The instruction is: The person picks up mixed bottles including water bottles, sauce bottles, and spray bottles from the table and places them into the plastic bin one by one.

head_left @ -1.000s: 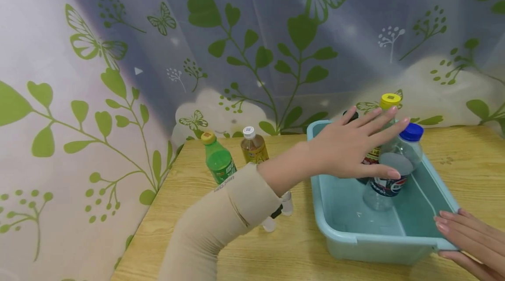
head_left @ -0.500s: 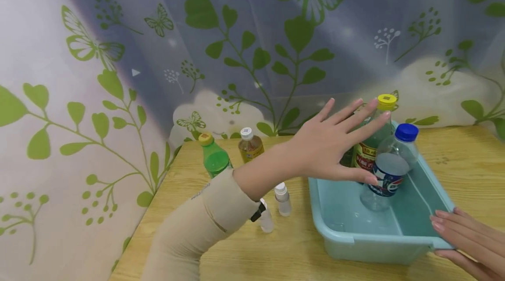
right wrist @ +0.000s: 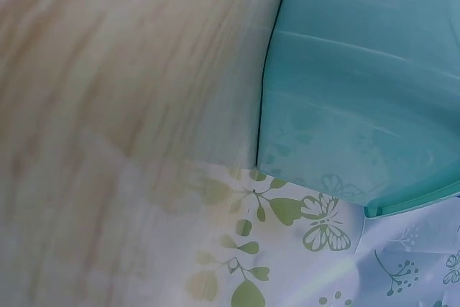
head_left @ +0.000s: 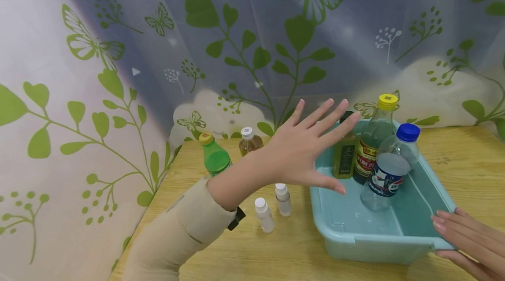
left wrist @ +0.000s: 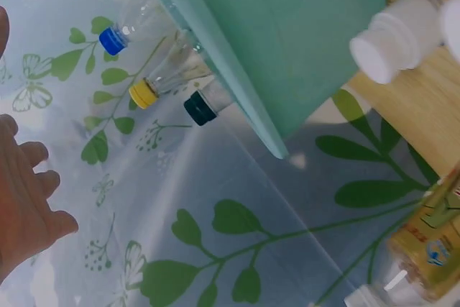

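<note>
My left hand (head_left: 305,151) hovers open with spread fingers above the left rim of a teal plastic tub (head_left: 347,241), holding nothing. In the tub stand a clear bottle with a blue cap (head_left: 388,171), a green bottle with a yellow cap (head_left: 372,145) and a dark-capped olive bottle (head_left: 344,154). My right hand (head_left: 469,239) lies flat with straight fingers against the tub's near right corner. The left wrist view shows the tub's outer wall (left wrist: 287,26) and the three bottle caps (left wrist: 147,91). The tub's corner (right wrist: 359,106) fills the right wrist view.
On the wooden table (head_left: 276,254) left of the tub stand two small white-capped bottles (head_left: 264,214) (head_left: 282,199), a green soda bottle (head_left: 214,156) and an amber tea bottle (head_left: 249,140). A leaf-print curtain (head_left: 118,53) hangs behind and to the left.
My left hand has drawn back leftward from over the bottles in the tub to its left rim, still open. The right hand has stayed at the tub's corner.
</note>
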`<action>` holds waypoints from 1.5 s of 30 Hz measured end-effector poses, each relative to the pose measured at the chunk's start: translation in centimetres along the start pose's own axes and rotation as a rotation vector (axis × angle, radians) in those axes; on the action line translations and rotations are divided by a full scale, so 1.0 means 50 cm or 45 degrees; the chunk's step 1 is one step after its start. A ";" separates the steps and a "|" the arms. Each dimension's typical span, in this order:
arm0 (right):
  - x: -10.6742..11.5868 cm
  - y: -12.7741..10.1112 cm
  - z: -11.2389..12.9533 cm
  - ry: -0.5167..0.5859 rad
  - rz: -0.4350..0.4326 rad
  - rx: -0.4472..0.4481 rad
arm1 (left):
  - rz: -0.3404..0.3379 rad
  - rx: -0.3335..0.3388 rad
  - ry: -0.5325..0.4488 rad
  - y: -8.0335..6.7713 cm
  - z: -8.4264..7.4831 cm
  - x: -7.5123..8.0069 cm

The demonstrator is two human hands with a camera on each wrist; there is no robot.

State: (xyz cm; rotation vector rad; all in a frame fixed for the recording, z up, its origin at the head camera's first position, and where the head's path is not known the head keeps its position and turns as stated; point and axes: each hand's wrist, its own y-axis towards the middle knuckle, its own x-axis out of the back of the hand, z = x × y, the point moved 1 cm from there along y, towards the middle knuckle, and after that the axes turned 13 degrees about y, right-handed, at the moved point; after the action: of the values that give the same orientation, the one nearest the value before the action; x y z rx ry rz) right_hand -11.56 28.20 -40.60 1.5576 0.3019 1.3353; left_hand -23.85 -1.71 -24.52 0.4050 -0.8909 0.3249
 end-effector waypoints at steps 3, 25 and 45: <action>-0.001 0.000 0.001 0.003 -0.009 -0.001 | -0.025 0.017 -0.010 -0.018 0.004 -0.006; -0.011 0.016 -0.002 0.135 -0.157 0.150 | -0.206 0.122 0.084 -0.123 0.016 -0.036; -0.016 0.014 -0.008 0.167 -0.165 0.169 | -0.301 0.305 0.079 -0.203 0.073 -0.038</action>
State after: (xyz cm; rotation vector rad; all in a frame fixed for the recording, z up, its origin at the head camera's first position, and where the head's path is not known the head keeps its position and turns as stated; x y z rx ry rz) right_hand -12.44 27.52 -40.57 1.5345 0.5742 1.3399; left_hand -23.04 -12.54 -26.06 0.7123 -0.7361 0.2251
